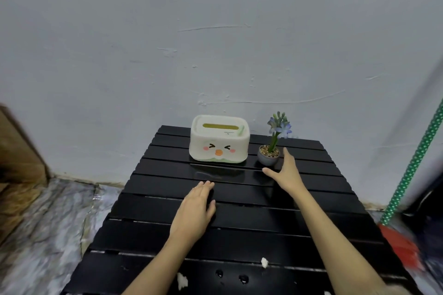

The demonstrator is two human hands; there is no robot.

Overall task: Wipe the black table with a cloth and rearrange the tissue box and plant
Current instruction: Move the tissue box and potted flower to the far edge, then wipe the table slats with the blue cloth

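Note:
The black slatted table [239,227] stands against a pale wall. At its far edge sits a white tissue box [219,139] with a cartoon duck face. Right of it stands a small grey pot with a blue-flowered plant [272,148]. My right hand [286,172] is spread open just right of and below the pot, thumb and fingers apart, holding nothing; whether it touches the pot I cannot tell. My left hand [196,208] lies flat, palm down, on the table's middle, fingers together, empty. No cloth is in view.
Two small white scraps [264,262] [182,280] lie on the near slats. A broom with a green dotted handle [412,165] and red head leans at the right. A brown board [19,151] stands at the left on the marbled floor.

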